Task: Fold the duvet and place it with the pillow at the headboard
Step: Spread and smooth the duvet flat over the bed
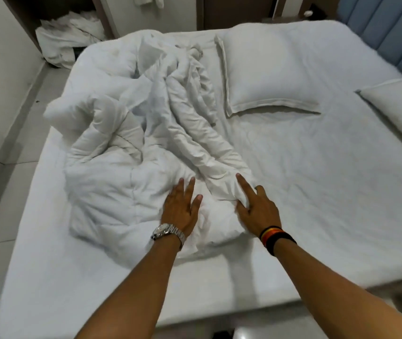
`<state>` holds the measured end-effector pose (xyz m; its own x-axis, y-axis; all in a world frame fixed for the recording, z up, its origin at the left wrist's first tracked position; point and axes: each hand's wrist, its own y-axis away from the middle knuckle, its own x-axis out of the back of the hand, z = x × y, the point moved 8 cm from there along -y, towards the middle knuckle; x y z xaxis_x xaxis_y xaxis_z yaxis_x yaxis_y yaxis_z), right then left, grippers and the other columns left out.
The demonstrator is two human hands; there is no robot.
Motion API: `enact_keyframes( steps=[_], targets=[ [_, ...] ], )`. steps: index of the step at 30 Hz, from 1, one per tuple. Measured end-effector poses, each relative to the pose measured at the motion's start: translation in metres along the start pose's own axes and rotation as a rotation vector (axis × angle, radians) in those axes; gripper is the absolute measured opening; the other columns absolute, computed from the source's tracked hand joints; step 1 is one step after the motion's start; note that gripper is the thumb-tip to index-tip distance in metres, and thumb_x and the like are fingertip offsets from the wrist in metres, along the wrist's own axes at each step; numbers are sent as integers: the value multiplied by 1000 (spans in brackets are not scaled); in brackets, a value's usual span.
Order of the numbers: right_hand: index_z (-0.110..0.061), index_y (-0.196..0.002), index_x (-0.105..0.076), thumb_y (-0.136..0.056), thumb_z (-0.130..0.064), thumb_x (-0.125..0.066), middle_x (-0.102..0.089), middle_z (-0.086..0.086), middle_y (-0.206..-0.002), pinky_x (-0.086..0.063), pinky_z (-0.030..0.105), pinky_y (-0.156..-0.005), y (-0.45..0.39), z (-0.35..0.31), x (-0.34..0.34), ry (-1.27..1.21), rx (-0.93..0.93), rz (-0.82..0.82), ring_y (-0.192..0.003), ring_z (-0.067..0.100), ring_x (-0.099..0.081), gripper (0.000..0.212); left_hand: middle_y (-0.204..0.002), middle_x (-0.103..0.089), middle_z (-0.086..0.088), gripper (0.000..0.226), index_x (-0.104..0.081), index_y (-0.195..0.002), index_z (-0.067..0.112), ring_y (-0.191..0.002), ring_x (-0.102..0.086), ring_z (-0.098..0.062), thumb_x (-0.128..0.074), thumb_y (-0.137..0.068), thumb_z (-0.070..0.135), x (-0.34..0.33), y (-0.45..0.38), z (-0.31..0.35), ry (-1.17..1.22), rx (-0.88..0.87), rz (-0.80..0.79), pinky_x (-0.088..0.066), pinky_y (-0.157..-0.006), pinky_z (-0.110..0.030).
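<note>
A white duvet (131,133) lies crumpled and twisted across the left half of the bed (317,192). My left hand (180,209), with a silver watch on the wrist, rests flat on the duvet's near end, fingers spread. My right hand (256,206), with a striped wristband, has its fingers dug into a fold of the duvet beside it, index finger stretched out. A white pillow (263,69) lies flat toward the blue headboard (388,30) at the right. A second pillow (400,111) shows at the right edge.
A heap of white linen (67,42) sits on the floor past the bed's far left corner. A wall runs close along the left side, with a strip of tiled floor (11,167) between. The bed's near edge is just below my forearms.
</note>
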<state>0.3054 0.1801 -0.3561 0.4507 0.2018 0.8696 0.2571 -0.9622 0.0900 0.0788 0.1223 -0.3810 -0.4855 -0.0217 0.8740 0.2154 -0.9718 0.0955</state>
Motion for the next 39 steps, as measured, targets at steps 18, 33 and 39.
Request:
enact_keyframes(
  steps=[18, 33, 39],
  targets=[
    [-41, -145, -54, -92, -22, -72, -63, 4, -145, -46, 39, -102, 352, 213, 29, -403, -519, -25, -127, 31, -59, 59, -173, 0, 9, 75, 0, -161, 48, -158, 5, -35, -2, -93, 78, -180, 255, 187, -89, -178, -493, 11, -123, -54],
    [-37, -166, -8, -104, -58, -46, 7, 6, -175, -1, 57, -127, 193, -117, -105, -79, 191, -158, -161, 26, 1, 76, -173, 2, -8, 80, -7, -166, 18, -159, -1, -26, -33, -103, 59, 93, 266, -223, 282, 559, 667, -7, -125, -57],
    [-46, -163, 5, -100, -64, -30, 9, 5, -175, -3, 59, -127, 142, -228, -169, -122, 289, -251, -161, 25, 3, 75, -149, -49, 30, 104, -7, -164, 33, -133, -54, 1, -59, -84, 74, 91, 187, -223, 643, 300, 291, -46, -98, -16]
  ],
)
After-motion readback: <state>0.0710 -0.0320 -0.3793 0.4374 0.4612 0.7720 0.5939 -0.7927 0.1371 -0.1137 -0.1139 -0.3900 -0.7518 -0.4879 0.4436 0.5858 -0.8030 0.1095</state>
